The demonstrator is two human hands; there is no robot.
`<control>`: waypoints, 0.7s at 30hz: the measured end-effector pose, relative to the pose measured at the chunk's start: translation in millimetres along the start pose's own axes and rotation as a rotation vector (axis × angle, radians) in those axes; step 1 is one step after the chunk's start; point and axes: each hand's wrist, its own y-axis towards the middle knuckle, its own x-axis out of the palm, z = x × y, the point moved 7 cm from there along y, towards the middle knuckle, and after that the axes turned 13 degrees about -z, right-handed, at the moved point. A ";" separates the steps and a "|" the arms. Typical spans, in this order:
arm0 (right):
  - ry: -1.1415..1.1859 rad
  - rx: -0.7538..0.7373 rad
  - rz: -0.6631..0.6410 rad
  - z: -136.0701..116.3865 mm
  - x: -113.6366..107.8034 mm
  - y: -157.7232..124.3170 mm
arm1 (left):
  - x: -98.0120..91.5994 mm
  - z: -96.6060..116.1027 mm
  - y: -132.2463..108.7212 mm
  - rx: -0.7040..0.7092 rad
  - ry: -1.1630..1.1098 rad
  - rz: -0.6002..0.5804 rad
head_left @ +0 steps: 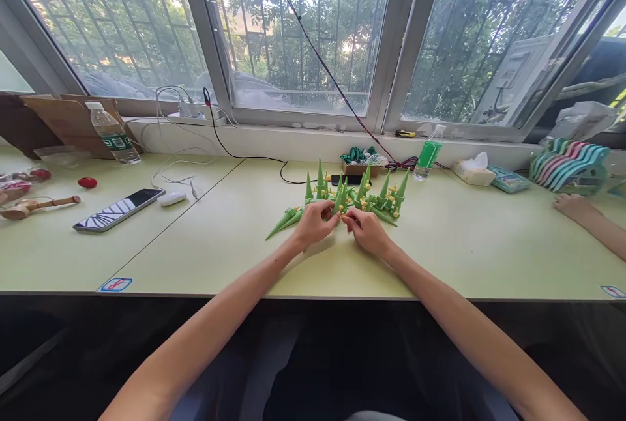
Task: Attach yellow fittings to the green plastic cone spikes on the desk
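Over the table's middle, my left hand (314, 223) is closed round a green pointed cone (338, 202), whose tip points up. My right hand (368, 231) meets it from the right, fingers pinched on a small yellow piece (342, 214) low on that cone. The fingertips of both hands almost touch, and they partly hide the piece. Just behind stand several more green cones (400, 190) with small yellow parts on them. Beside my left wrist, green cones (282, 223) lie on their sides, pointing left.
A dark phone (345, 180) and a small box (359, 168) sit behind the cones. Bottles (428, 155), a tissue pack (473, 171) and coloured hangers (570, 167) line the sill side. Another person's hand (580, 208) rests at right. A phone (119, 210) and white case (172, 199) lie left.
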 end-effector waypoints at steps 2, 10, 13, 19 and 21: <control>-0.013 0.004 -0.003 1.2 0.5 0.3 | 0.2 -0.3 -0.2 0.006 -0.006 -0.005; -0.042 0.010 0.016 5.5 0.8 1.2 | 0.4 1.3 -0.3 0.016 -0.036 -0.019; 0.007 0.021 0.036 2.4 -1.6 0.1 | -2.4 1.9 -0.6 0.008 -0.034 0.015; 0.077 -0.025 0.057 -1.7 -2.3 -0.2 | -4.1 -0.1 -0.3 -0.010 -0.048 0.053; 0.082 -0.027 0.057 -0.7 -2.1 0.5 | -3.8 -1.1 -0.4 -0.023 -0.077 0.048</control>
